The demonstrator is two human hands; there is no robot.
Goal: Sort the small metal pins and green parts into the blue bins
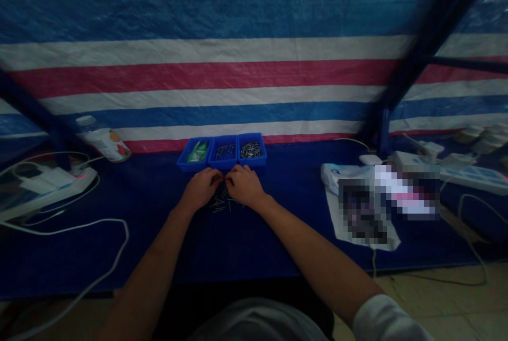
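Observation:
My left hand (203, 189) and my right hand (245, 185) are close together on the blue table, fingertips curled toward each other. Whatever sits between the fingertips is too small and dark to name. Under and just in front of my hands lies a loose pile of screws (219, 205), partly hidden by my fingers. Right behind them stand three blue bins in a row. The left bin (181, 161) has a green and clear plastic packet (197, 151) in it. A few screws lie in the middle bin (223, 163), and the right bin (257, 162) holds many small metal pieces (251, 149).
A bottle (103, 140) leans at the back left near a power strip (79, 185) with white cables. To the right lie a plastic bag (331, 177), blurred-out items and another power strip (472, 174). A striped plastic sheet (238, 76) hangs behind the table.

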